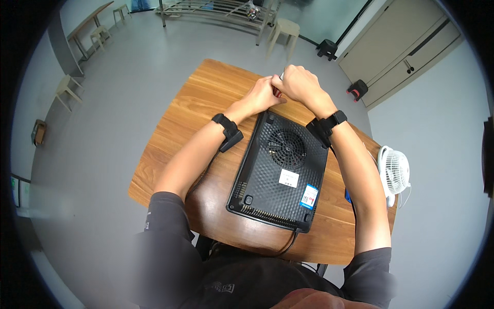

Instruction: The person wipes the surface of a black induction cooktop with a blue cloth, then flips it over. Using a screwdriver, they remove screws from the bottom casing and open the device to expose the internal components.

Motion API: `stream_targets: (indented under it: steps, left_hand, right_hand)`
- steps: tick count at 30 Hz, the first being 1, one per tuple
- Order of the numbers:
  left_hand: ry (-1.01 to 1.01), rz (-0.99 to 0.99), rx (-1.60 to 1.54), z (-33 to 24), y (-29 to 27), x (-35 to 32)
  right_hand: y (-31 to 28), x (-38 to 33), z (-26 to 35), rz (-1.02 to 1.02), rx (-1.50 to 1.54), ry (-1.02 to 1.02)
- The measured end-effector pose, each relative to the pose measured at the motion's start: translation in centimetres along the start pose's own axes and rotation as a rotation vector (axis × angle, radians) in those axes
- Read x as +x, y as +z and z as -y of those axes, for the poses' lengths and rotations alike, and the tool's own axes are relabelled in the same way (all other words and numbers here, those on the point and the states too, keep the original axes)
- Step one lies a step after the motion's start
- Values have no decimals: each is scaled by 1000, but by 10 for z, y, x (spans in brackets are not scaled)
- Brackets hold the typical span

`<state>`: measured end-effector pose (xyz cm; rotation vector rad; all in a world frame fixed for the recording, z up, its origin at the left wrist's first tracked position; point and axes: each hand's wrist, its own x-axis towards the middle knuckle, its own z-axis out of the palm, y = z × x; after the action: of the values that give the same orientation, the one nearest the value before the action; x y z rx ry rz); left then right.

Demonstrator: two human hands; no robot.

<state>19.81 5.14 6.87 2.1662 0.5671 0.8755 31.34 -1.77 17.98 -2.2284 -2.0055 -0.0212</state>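
A black induction cooker (272,159) lies upside down on the wooden table (216,87), its round fan grille and small feet facing up. Past its far edge my two hands meet. My left hand (262,94) is closed, fingers curled round a small red-and-dark thing (277,93). Pressed up against it from the right, my right hand (302,85) is closed too, and a whitish bit (282,76) shows by its fingers. The fingers hide most of what they hold, so its kind cannot be told. Black bands with small boxes sit on both wrists.
A small white fan (395,171) stands at the table's right edge, with a blue thing (348,195) partly behind my right forearm. The cooker's black cord (294,241) runs off the near edge. Beyond the table are stools (284,30) and a metal bed frame (216,11).
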Motion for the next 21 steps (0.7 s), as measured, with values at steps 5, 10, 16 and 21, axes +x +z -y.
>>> stream_targets:
  steps: [5,10,16,21]
  left_hand:
    - [40,268,-94,6,-23,6]
    - [4,235,-27,-12,-26,5]
    - [22,34,96,-3,-4,8]
    - [51,162,-3,-9,-21,3]
  right_hand:
    - [-6,2,-1,108,50,27]
    - [-5,-1,-8,68,23,51]
    - [-14,0,-2,99,-110,72]
    - [-6,-1,-6,63,-133,-55]
